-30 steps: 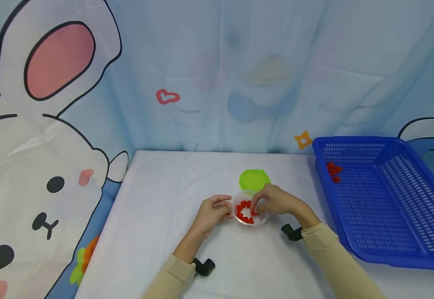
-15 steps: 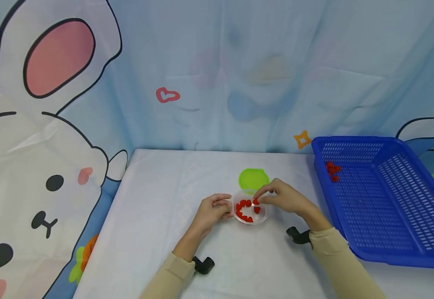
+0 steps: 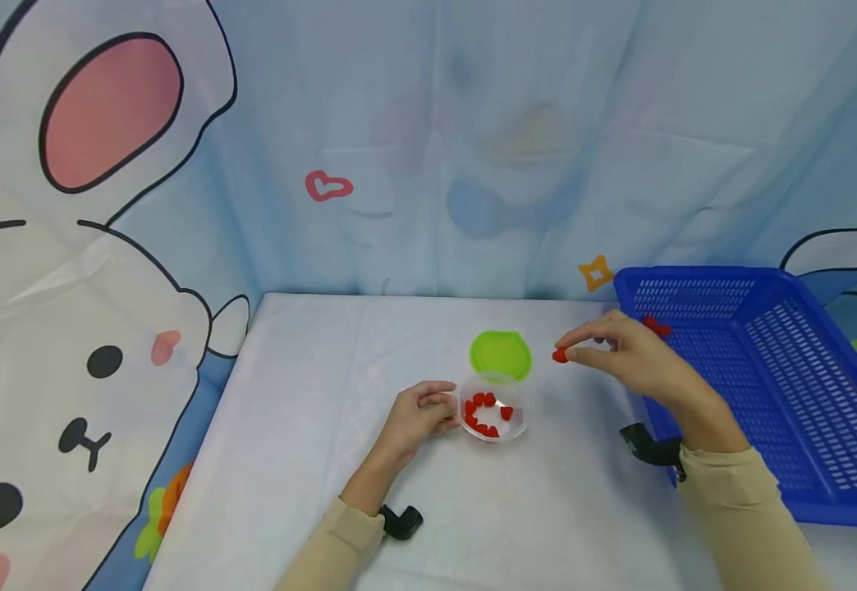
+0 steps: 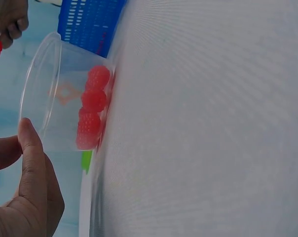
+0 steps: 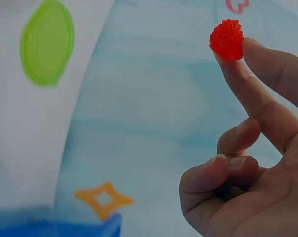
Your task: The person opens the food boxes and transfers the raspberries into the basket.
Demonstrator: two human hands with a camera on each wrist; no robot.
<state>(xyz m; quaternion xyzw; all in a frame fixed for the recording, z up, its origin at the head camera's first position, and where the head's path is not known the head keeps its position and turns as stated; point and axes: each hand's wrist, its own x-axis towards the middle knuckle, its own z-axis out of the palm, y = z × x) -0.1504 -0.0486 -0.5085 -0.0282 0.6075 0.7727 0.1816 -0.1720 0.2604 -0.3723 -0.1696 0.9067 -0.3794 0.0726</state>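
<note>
Fingers of the right hand point(image 3: 643, 357) pinched round one red berry point(image 5: 227, 40), held above worktop point(image 3: 369, 349) near green lid point(image 3: 501, 354). More berries point(image 4: 93, 100) seen in clear tub point(image 4: 72, 60), rim held by left hand point(image 3: 412, 420).

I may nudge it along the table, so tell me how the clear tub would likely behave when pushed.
The clear tub is probably light and slightly flexible, judging by its thin, see-through wall. It should slide more readily than tip, as its base appears flat on the table. The red berries inside look loose and may shift.
</note>
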